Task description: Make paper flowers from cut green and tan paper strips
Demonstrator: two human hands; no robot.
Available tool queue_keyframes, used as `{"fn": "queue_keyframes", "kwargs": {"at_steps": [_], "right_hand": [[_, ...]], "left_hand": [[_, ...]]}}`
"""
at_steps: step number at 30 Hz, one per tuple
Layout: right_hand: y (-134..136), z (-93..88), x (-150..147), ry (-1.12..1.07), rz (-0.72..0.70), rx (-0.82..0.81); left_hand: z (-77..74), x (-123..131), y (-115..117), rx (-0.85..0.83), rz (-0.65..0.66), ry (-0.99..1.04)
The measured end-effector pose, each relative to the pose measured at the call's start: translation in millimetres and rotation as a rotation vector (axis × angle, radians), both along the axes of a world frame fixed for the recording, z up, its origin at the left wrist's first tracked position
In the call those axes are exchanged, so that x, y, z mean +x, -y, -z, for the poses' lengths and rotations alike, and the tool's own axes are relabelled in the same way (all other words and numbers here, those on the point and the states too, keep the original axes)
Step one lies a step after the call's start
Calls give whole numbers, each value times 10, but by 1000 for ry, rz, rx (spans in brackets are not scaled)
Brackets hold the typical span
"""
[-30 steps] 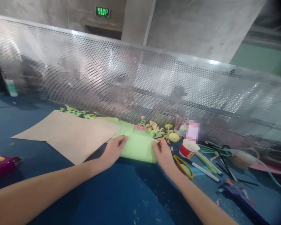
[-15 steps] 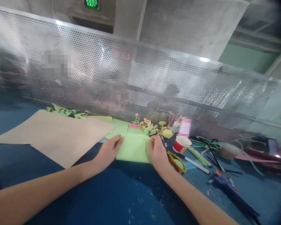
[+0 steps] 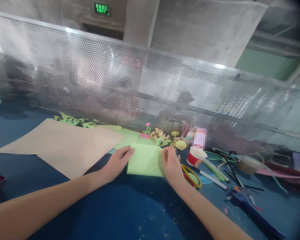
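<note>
A light green sheet of paper [image 3: 145,160], seemingly folded, is held in front of me between both hands. My left hand [image 3: 118,162] pinches its left edge with thumb and fingers. At the right edge, my right hand [image 3: 173,165] is closed on the paper, with some fingertips hidden behind it. Just right of that hand lie scissors [image 3: 191,175] with yellow handles. More green paper [image 3: 130,136] lies behind the held sheet, and large beige sheets [image 3: 72,143] spread out to the left.
A perforated metal screen [image 3: 102,76] runs along the back of the blue table [image 3: 110,213]. Paper leaves [image 3: 75,120] and a pink paper flower [image 3: 146,135] sit below it. To the right are a red-and-white paper cup [image 3: 196,157], pens [image 3: 213,178] and a blue glue gun [image 3: 252,210].
The view has shifted slightly, so everything sits a little lower and further right. Both hands keep their grip on the green paper, which looks slightly more tilted up.
</note>
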State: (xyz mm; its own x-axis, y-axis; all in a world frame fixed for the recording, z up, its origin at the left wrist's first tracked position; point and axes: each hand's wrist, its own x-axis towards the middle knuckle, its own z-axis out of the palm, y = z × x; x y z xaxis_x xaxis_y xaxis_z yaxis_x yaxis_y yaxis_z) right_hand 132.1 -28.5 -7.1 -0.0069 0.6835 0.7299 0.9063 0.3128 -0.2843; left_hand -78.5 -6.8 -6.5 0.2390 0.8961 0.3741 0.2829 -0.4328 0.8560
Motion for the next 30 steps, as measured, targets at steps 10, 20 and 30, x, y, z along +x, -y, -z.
{"fn": "queue_keyframes", "kwargs": {"at_steps": [10, 20, 30], "right_hand": [[-41, 19, 59, 58, -10, 33], [-69, 34, 81, 73, 22, 36], [-39, 31, 41, -30, 13, 17]], "left_hand": [[11, 18, -48, -115, 74, 93], [38, 0, -64, -86, 119, 56], [71, -7, -103, -112, 85, 40]]}}
